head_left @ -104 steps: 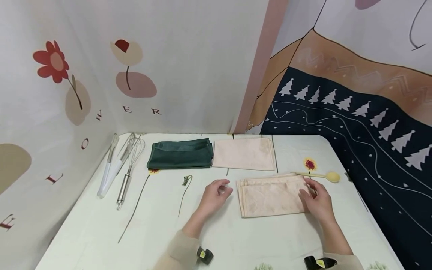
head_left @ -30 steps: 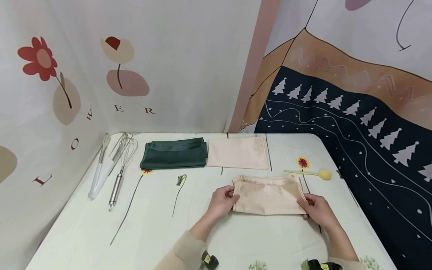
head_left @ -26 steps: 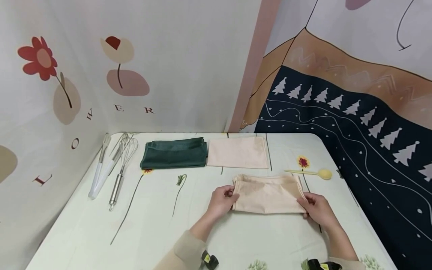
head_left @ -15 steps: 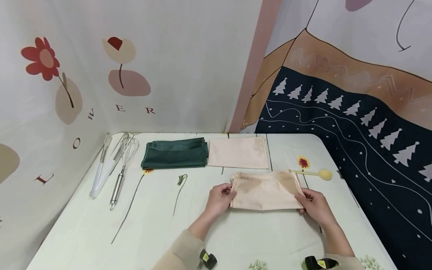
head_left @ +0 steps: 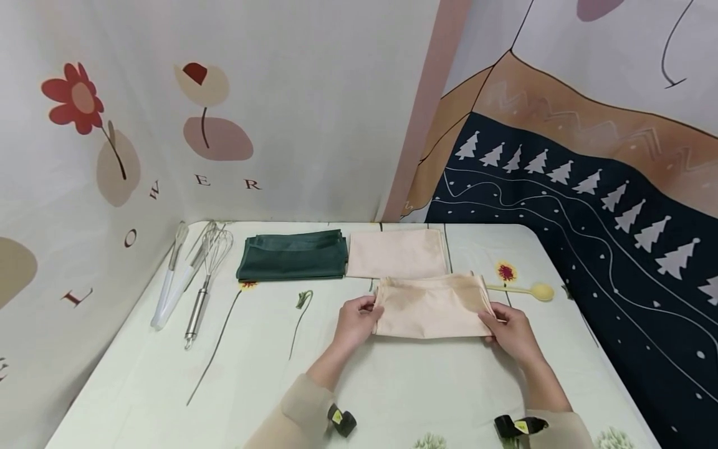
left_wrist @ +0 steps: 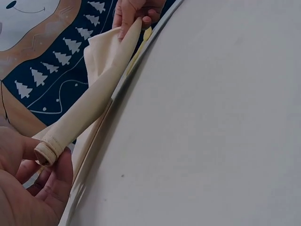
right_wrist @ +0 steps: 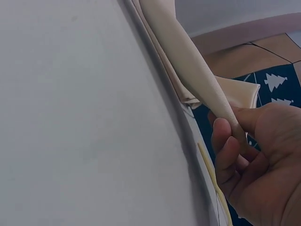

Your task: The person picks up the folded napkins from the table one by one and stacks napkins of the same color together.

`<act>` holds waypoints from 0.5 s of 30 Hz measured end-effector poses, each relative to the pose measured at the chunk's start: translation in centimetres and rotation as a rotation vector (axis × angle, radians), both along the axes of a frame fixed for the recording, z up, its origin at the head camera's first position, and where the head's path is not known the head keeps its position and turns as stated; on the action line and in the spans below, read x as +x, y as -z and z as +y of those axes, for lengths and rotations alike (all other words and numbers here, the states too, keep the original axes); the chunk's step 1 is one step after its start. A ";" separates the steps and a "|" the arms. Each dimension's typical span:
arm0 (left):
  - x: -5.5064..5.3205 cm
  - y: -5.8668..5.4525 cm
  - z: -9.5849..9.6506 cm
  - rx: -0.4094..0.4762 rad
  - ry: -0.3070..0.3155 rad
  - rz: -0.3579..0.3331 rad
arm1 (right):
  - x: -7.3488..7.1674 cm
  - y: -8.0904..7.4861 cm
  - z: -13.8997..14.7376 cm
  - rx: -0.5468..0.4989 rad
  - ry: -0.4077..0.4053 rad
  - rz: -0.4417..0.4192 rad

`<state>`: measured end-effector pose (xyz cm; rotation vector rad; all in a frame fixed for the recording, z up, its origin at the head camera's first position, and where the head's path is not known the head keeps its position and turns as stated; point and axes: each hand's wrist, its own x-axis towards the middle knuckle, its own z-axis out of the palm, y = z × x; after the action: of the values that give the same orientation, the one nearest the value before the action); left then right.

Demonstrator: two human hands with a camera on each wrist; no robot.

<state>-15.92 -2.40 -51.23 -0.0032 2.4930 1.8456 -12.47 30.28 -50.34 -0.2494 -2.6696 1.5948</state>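
A folded peach cloth (head_left: 432,308) is stretched between my two hands, its far edge overlapping a folded pale pink cloth (head_left: 398,252) in the head view. My left hand (head_left: 354,323) pinches its left end, thumb in front and fingers behind. At the opposite end, my right hand (head_left: 512,330) grips the lower corner the same way. Both wrist views show the cloth's thick folded edge, with the peach cloth (left_wrist: 89,103) held up over the table. Left of the pink cloth lies a folded dark green cloth (head_left: 291,257).
A yellow spoon (head_left: 541,292) lies to the right, its handle end partly behind the peach cloth. At the left table edge are a metal whisk (head_left: 196,312) and white-handled utensils (head_left: 178,293). Patterned curtains (head_left: 314,112) hang behind the flower-printed table cover (head_left: 252,374).
First my left hand was apart from the cloth; then both hands took its ends. Since then the peach cloth has moved away from me and slightly left, towards the pink cloth.
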 end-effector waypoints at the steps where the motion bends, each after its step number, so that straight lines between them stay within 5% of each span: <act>1: -0.2 0.0 -0.1 0.001 -0.006 -0.002 | -0.2 -0.1 -0.2 -0.003 0.001 -0.002; 15: -2.3 -0.4 -1.5 0.011 -0.073 0.017 | -2.5 -0.1 -2.0 -0.033 -0.002 0.047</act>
<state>-18.24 -3.95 -50.81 -0.0802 2.5265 1.8939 -15.01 28.24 -50.21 -0.2078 -2.6116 1.6262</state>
